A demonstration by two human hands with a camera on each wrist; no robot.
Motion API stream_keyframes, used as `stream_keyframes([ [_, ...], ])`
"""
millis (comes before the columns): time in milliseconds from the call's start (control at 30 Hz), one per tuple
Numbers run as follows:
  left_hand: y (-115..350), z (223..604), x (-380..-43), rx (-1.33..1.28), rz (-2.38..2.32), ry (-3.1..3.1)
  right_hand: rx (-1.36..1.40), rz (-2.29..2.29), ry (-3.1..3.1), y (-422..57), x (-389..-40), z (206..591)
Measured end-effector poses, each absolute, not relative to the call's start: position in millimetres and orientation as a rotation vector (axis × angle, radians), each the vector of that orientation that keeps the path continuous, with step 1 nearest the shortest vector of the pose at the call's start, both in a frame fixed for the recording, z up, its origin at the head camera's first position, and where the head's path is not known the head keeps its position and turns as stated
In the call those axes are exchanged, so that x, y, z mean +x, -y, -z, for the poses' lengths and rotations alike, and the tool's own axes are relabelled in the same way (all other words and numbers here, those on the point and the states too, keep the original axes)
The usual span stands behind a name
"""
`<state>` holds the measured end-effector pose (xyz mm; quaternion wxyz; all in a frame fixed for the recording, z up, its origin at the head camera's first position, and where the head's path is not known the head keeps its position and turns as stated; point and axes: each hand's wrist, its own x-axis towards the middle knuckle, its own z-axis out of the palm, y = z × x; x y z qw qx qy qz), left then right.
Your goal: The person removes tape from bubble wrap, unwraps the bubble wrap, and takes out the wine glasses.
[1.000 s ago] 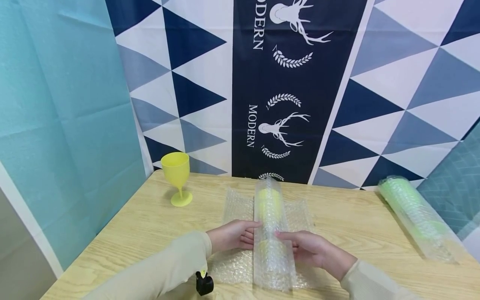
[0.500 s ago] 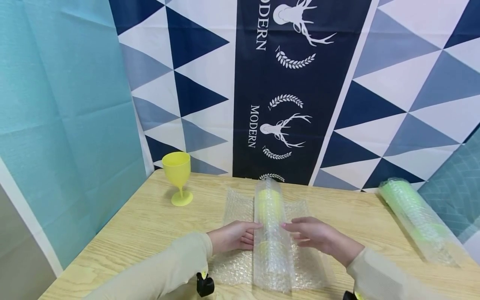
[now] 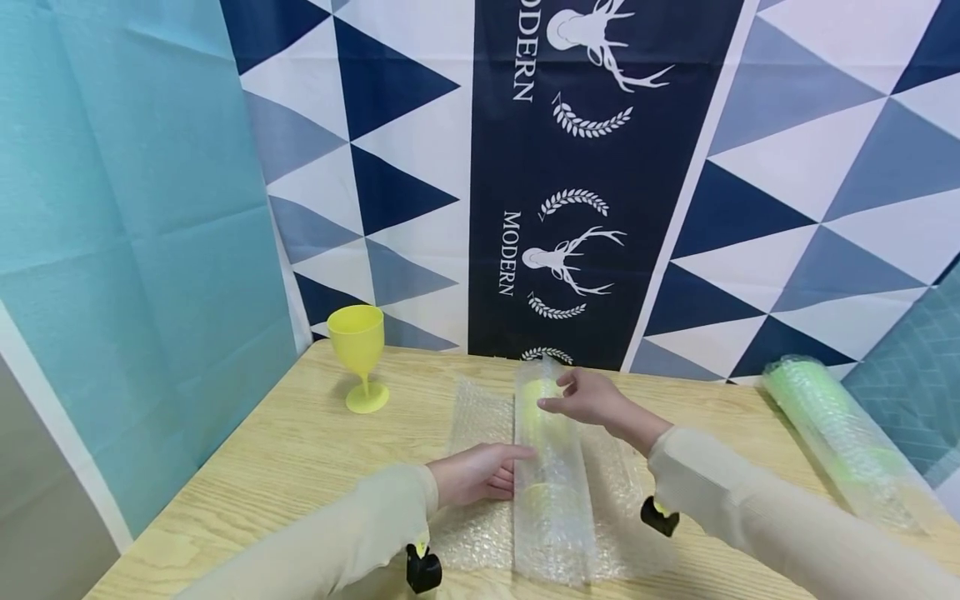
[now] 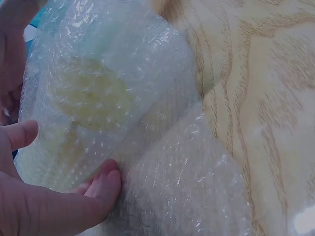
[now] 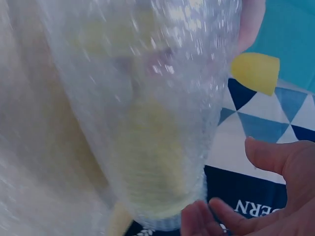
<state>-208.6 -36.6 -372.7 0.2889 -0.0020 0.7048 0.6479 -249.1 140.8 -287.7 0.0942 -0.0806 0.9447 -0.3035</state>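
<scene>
A yellow goblet lies on its side, rolled inside clear bubble wrap, its colour showing through the layers. My left hand grips the roll's left side near the middle, thumb on top and fingers curled lower down. In the left wrist view those fingers press at the wrap's edge. Over the roll's far end hovers my right hand, thumb and fingers apart; in the right wrist view its fingertips are right at the end of the wrap. A flat part of the wrap spreads beneath the roll on both sides.
An unwrapped yellow goblet stands upright at the back left of the wooden table. At the right edge lies a bubble-wrapped green item. A patterned cloth hangs behind the table, with a teal cloth at the left.
My right hand has left the roll's right side and moved away from me to its far end. My left hand stays on the roll.
</scene>
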Motion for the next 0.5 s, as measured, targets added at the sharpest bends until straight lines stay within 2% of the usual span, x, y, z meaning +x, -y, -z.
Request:
stream_keyframes([
  [500, 32, 368, -205, -0.070, -1.709, -1.923, -0.458, 0.530, -3.049, -109, -280, 283],
])
